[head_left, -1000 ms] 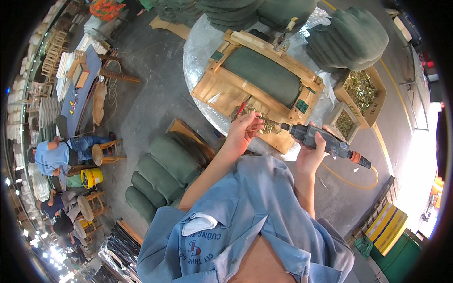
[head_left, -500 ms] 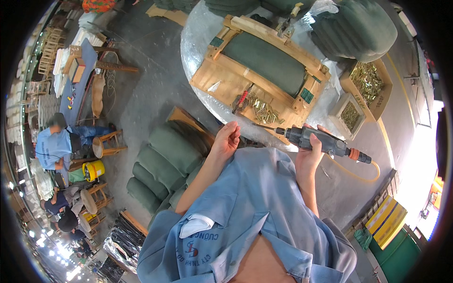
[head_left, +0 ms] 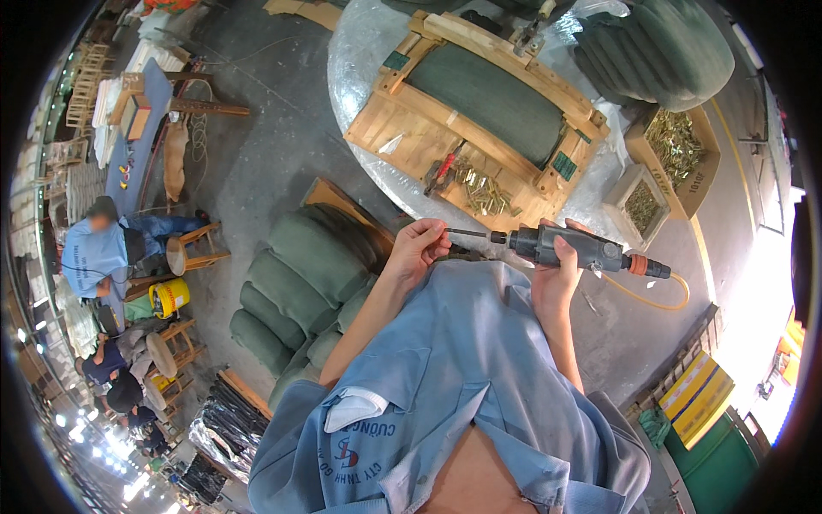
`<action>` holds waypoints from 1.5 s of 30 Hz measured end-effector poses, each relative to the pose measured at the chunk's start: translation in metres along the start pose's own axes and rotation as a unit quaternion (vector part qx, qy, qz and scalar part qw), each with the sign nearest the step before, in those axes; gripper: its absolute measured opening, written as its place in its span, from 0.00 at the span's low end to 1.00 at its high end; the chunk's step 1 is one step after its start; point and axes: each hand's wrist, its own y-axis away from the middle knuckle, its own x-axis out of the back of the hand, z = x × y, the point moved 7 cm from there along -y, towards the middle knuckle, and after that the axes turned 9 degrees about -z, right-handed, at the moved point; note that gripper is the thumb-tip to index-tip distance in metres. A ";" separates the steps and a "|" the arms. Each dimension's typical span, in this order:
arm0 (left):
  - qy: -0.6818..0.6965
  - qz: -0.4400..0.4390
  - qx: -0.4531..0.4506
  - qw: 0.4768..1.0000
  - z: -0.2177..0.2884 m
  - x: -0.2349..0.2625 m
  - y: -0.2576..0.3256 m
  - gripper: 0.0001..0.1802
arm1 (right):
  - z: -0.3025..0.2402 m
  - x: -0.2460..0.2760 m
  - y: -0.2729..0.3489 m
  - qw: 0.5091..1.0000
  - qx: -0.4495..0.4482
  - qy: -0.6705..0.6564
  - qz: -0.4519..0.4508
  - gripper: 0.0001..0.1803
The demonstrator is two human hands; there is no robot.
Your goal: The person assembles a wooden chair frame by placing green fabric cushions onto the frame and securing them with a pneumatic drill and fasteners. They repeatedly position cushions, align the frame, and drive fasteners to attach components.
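Note:
My right hand (head_left: 558,278) grips a dark air-powered screwdriver (head_left: 586,248) with an orange collar, its yellow hose curving off at the right. The long bit (head_left: 467,232) points left, towards my left hand (head_left: 418,248). There the thumb and fingers are pinched together at the bit's tip; whatever small thing they hold is hidden. Beyond my hands lies a wooden jig (head_left: 390,120) framing a dark green padded panel (head_left: 488,98). On its near board are a heap of brass-coloured metal pieces (head_left: 488,190) and a red-handled tool (head_left: 443,169).
The jig rests on a plastic-wrapped round table (head_left: 349,60). Right of it stand a box of brass-coloured pieces (head_left: 672,150), a smaller box (head_left: 638,206) and stacked green cushions (head_left: 655,51). More green cushions (head_left: 300,265) sit at my left. A co-worker (head_left: 94,253) sits farther left.
My left hand has risen slightly and met the tip of the bit. My right hand has brought the screwdriver a little up and leftward, now nearly level. The view has shifted slightly.

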 end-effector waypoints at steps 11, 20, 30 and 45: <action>-0.080 -0.036 -0.004 0.996 0.028 -0.007 -0.017 0.08 | 0.005 -0.002 -0.024 1.000 -0.020 -0.007 0.002 0.29; -0.017 -0.018 -0.050 0.998 0.045 -0.020 -0.053 0.14 | 0.000 -0.024 -0.074 0.999 0.024 -0.005 -0.025 0.31; -0.646 0.131 -0.383 0.648 0.241 -0.035 -0.222 0.17 | -0.048 -0.185 -0.202 0.932 0.245 0.230 -0.137 0.31; -0.874 0.041 -0.192 0.445 0.262 -0.041 -0.313 0.27 | 0.032 -0.265 -0.350 0.861 0.297 0.365 -0.195 0.33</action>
